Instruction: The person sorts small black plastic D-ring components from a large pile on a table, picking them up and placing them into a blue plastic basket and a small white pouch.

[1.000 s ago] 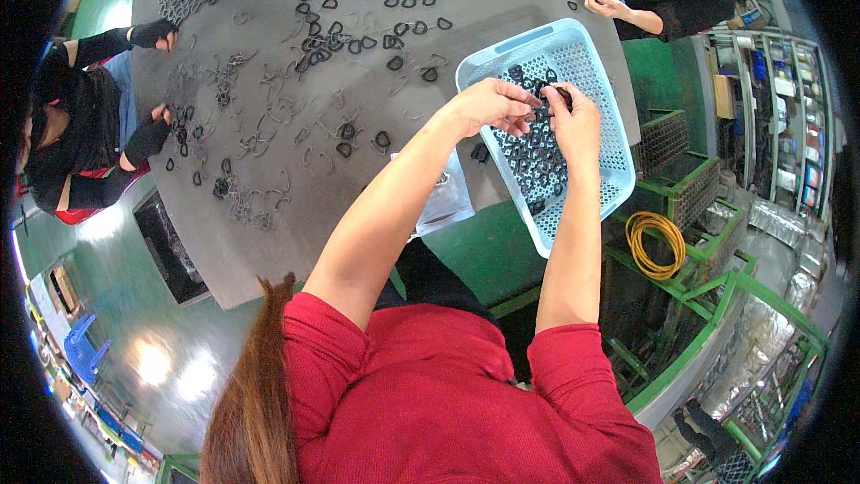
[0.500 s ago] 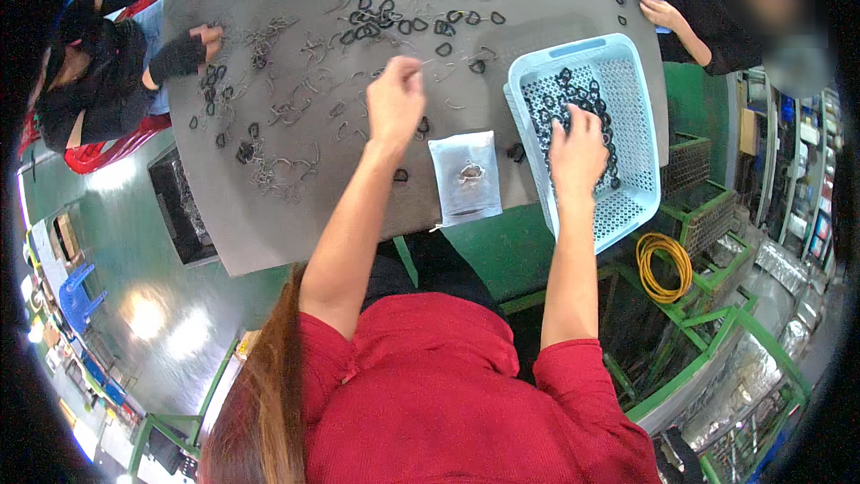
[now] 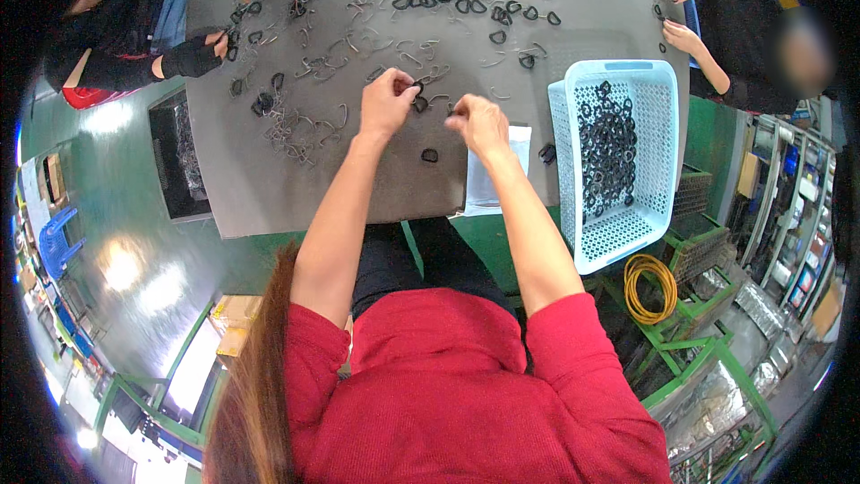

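Right hand [image 3: 481,124] moved out of the basket [image 3: 659,148] since the earlier frame; now above the worktop [image 3: 358,181], facing the left hand [image 3: 387,106].
Left hand: thumb and fingertips clamped on a black ring [image 3: 417,88], with a second black ring [image 3: 419,105] just below the fingertips. Right hand: fingers curled, set apart from the left hand; a small dark piece shows at the fingertips, but whether it is gripped cannot be told. Nearest the person, one loose black ring [image 3: 430,156] lies flat. Right forearm passes over the pale packet [image 3: 484,184]. Thin wire hooks [image 3: 408,60] and further black rings lie scattered beyond both hands. To the right, the light-blue perforated basket holds a heap of black rings [image 3: 609,152]. Co-workers' hands occupy the far left and far right edges.
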A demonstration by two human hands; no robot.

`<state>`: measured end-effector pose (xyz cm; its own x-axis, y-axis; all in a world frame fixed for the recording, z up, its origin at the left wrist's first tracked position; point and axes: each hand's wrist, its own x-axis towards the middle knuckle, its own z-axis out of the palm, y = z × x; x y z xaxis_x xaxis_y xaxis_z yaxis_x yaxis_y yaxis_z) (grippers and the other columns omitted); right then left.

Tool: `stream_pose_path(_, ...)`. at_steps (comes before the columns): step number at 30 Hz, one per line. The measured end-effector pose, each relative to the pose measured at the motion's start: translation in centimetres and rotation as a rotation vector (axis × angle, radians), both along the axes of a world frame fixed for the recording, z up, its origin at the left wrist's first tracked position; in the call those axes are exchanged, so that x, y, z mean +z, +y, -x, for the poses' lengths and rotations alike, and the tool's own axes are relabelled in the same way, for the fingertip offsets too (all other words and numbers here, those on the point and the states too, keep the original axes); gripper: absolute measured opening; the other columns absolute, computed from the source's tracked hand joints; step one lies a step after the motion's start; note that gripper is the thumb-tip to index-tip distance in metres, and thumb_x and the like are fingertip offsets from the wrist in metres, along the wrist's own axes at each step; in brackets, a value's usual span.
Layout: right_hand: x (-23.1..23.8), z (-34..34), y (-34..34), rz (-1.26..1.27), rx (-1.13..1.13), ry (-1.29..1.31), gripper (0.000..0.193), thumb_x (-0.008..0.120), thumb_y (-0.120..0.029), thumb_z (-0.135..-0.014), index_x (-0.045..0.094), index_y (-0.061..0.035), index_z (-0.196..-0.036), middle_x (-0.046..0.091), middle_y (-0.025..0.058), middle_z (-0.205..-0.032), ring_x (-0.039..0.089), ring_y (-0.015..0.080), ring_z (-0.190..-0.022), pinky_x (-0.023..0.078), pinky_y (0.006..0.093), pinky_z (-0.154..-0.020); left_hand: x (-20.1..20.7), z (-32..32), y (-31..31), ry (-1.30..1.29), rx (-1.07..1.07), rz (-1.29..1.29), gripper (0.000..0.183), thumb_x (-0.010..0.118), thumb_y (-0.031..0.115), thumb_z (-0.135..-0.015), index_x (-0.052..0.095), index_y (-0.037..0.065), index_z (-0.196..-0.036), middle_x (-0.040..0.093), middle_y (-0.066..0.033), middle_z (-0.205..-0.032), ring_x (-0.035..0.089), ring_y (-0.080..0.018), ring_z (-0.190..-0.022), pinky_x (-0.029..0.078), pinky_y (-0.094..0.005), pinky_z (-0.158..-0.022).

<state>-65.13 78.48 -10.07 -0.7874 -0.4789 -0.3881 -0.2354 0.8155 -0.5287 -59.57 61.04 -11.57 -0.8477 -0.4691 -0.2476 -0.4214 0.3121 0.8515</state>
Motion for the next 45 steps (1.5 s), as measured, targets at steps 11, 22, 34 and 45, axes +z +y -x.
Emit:
stream_pose_path(11, 0.2, -6.1, -1.9, -0.013, 0.193, 0.053, 0.032, 0.074, -0.015, -0.066, 0.053, -0.0067, -0.089, 0.062, 0.0141, -0.086, 0.061, 0.032, -0.086, 0.047, 0.0427, -0.073, 2.0, -4.7, -1.2, -0.114, -0.002, -0.104, 0.019, 0.067, 0.016, -0.074, 0.063, 0.002, -0.086, 0.066, -0.0075, -0.078, 0.062, -0.0143, -0.07, 0.049, -0.0274, -0.066)
stream_pose_path(22, -0.7, -2.1, -6.8, -0.046, -0.106, 0.039, 0.029, 0.072, -0.014, -0.071, 0.054, -0.004, -0.092, 0.062, 0.0153, -0.089, 0.06, 0.0342, -0.09, 0.047, 0.0417, -0.076, 1.2, -8.0, -0.9, -0.189, 0.246, -0.227, 0.019, 0.059, 0.009, -0.08, 0.062, 0.003, -0.098, 0.065, -0.0054, -0.08, 0.062, -0.0117, -0.068, 0.049, -0.0255, -0.062)
stream_pose_path(34, 13.4, 4.3, 13.4, 0.083, -0.677, 0.362, 0.02, 0.069, -0.018, -0.076, 0.06, -0.0019, -0.084, 0.064, 0.0121, -0.082, 0.061, 0.0245, -0.074, 0.046, 0.0326, -0.07, 11.4, 7.3, 17.1, 0.39, -0.228, -0.412, 0.02, 0.061, 0.006, -0.078, 0.062, 0.003, -0.097, 0.064, -0.0134, -0.092, 0.064, -0.0236, -0.083, 0.05, -0.032, -0.074)
stream_pose_path(45, 11.7, 4.6, 6.2, 0.213, -0.248, 0.664, 0.039, 0.057, -0.006, -0.078, 0.049, -0.0054, -0.116, 0.049, 0.0163, -0.11, 0.047, 0.0339, -0.107, 0.041, 0.0416, -0.089, -0.5, 6.7, 11.7, 0.133, -0.45, 0.646, 0.054, 0.059, 0.025, -0.081, 0.041, 0.015, -0.131, 0.03, -0.01, -0.142, 0.018, -0.0304, -0.135, 0.015, -0.0566, -0.106)
